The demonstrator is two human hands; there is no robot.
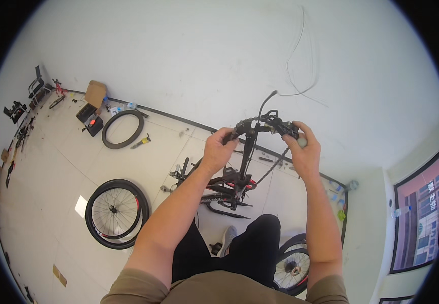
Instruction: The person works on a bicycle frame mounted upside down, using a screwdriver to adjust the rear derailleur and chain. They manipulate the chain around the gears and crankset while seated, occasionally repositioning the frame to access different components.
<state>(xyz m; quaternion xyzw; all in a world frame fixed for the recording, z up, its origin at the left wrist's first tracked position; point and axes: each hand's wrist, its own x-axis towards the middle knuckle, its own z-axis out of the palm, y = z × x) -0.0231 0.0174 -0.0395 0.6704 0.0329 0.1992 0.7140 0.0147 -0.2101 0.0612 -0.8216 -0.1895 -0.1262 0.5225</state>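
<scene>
A dark bicycle frame (248,152) stands in front of me, its raised end at the height of my hands. My left hand (218,150) is closed on the left side of that raised end. On the other side, my right hand (304,152) pinches the black rear derailleur (286,127) between thumb and fingers. A chain (272,168) slants down from there toward the red-marked crank area (250,184). From the top, a black cable housing (264,105) curves up, and a thin bare cable (289,76) loops out of its tip before the wall.
On the floor at left lie a spoked wheel (90,205), a loose tyre (106,136), a yellow-black tool (141,142) and an open toolbox (93,125) beside a cardboard box (95,94). More wheels (300,261) rest by my right leg. A white wall (204,61) rises close ahead.
</scene>
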